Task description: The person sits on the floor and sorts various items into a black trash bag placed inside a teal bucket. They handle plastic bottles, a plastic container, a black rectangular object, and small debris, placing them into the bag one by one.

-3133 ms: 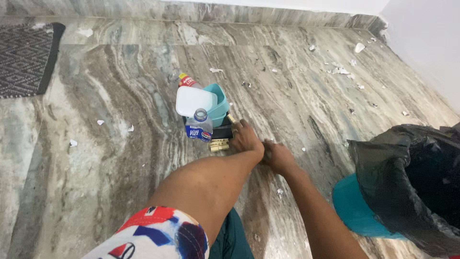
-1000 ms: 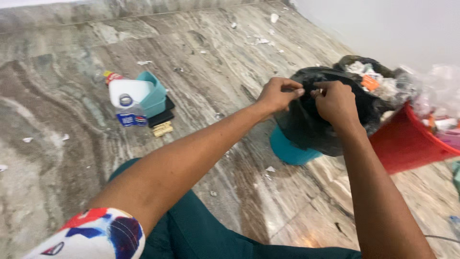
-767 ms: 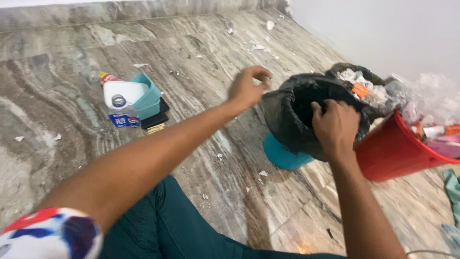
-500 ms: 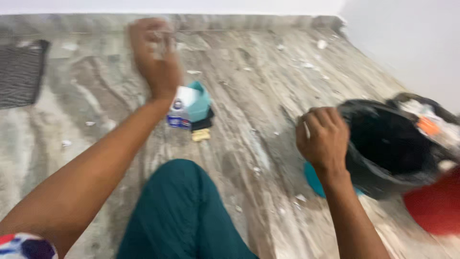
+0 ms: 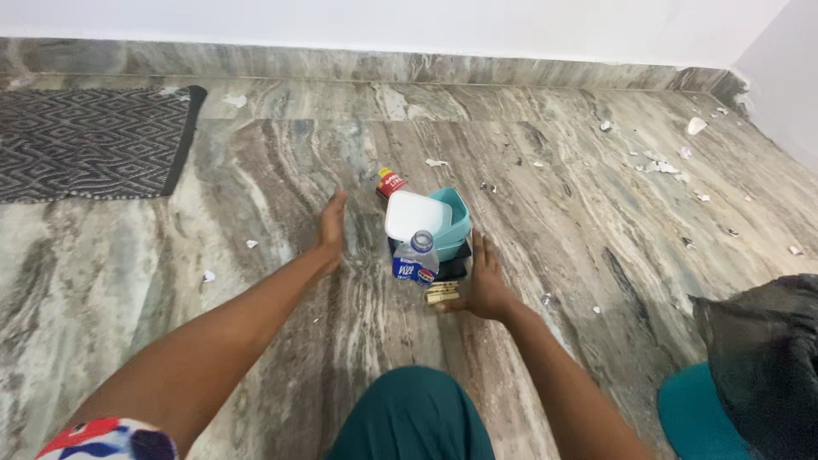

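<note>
Head view: both arms reached forward over a green-trousered knee (image 5: 413, 417).
Right hand (image 5: 482, 285): fingers flat and spread, holding nothing, touching the right side of the pile.
Left hand (image 5: 331, 228): open, empty, just left of the pile, apart from it.
Pile: plastic bottle (image 5: 416, 258), white lid (image 5: 414, 215), teal tub (image 5: 455, 220), between the hands.
Beyond: marble floor (image 5: 554, 196), grey mat (image 5: 85, 140).

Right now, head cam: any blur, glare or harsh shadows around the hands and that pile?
Head view: sharp, no motion blur; left hand, right hand and the clear bottle read cleanly. Light is soft and even, with faint shadows under the arms on the marble floor. The white lid is bright but keeps its edges. The black bag is cropped at the frame edge.
</note>
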